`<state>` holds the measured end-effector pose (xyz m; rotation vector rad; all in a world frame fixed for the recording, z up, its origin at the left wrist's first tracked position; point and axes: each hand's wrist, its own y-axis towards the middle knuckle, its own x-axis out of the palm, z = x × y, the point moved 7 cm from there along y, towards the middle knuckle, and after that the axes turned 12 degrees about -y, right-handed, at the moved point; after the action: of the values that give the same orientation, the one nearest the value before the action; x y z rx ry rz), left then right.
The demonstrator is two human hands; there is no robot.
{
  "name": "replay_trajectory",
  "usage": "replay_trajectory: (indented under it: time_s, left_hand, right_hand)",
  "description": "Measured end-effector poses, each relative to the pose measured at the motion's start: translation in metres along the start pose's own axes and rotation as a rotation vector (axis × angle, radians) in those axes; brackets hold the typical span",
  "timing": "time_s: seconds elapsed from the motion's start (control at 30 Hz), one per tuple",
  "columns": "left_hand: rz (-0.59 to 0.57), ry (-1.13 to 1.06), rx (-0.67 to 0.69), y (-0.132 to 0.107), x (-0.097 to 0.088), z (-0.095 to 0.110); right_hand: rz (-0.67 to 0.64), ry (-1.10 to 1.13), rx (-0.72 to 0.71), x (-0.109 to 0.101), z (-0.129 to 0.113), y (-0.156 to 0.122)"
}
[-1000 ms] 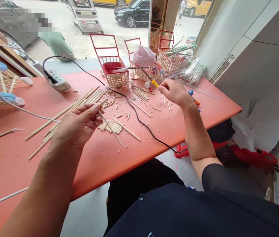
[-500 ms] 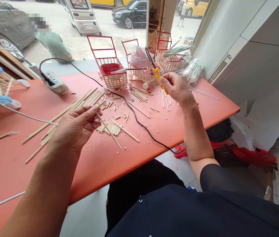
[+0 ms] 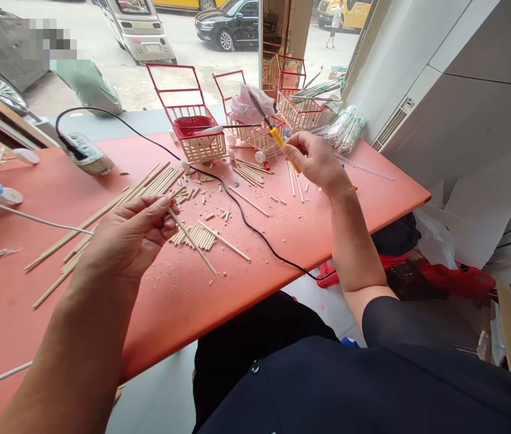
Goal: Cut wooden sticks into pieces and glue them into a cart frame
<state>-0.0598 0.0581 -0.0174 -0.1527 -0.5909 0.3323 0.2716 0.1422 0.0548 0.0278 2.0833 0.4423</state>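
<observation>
My left hand (image 3: 142,229) is closed in a pinch on a thin wooden stick (image 3: 197,247), which slants down to the right above the table. Under and beside it lie a row of short cut sticks (image 3: 205,237) and another loose stick (image 3: 230,244). My right hand (image 3: 314,157) is wrapped round the yellow handles of what look like long-jawed pliers (image 3: 277,137). Their dark jaws point up and left, in front of a small red-and-wood cart; the far parts of the handles are hidden by my fingers.
Long sticks (image 3: 96,220) lie to the left on the orange table (image 3: 183,307). A black cable (image 3: 255,229) crosses it from a power strip (image 3: 87,155). Small stick-built carts (image 3: 207,146) stand along the back, near wrapped bundles (image 3: 348,129). A person (image 3: 85,84) is outside.
The view has shifted slightly, so things sit further left. The pliers have turned in my right hand, their jaws now tipped further left. My left hand still holds the stick.
</observation>
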Motion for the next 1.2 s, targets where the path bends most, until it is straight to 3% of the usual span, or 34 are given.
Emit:
replay_trajectory:
  time_s: [0.27, 0.53, 0.63, 0.73, 0.97, 1.07, 1.2]
  left_hand:
    - [-0.011, 0.004, 0.005, 0.0, 0.0, -0.001]
    - [-0.054, -0.007, 0.008, 0.0, 0.0, -0.001]
    - [-0.054, -0.009, 0.007, -0.001, 0.001, -0.001]
    - [-0.039, -0.02, 0.01, -0.002, 0.002, 0.0]
    - [0.002, -0.004, -0.013, -0.006, 0.005, 0.003]
    - [-0.011, 0.014, -0.008, -0.007, 0.005, 0.004]
    - [-0.055, 0.007, 0.008, -0.004, 0.003, 0.002]
  right_hand:
    - [-0.243, -0.43, 0.105, 0.047, -0.023, -0.007]
    - [-0.404, -0.546, 0.144, 0.083, -0.028, -0.007]
    - [-0.407, -0.523, 0.124, 0.081, -0.026, -0.005]
    - [-0.33, -0.53, 0.145, 0.065, -0.017, 0.001]
    - [-0.103, -0.496, 0.239, 0.023, 0.046, 0.021]
    - [-0.108, -0.477, 0.207, 0.029, 0.059, 0.029]
    - [-0.244, -0.606, 0.232, 0.05, 0.048, 0.03]
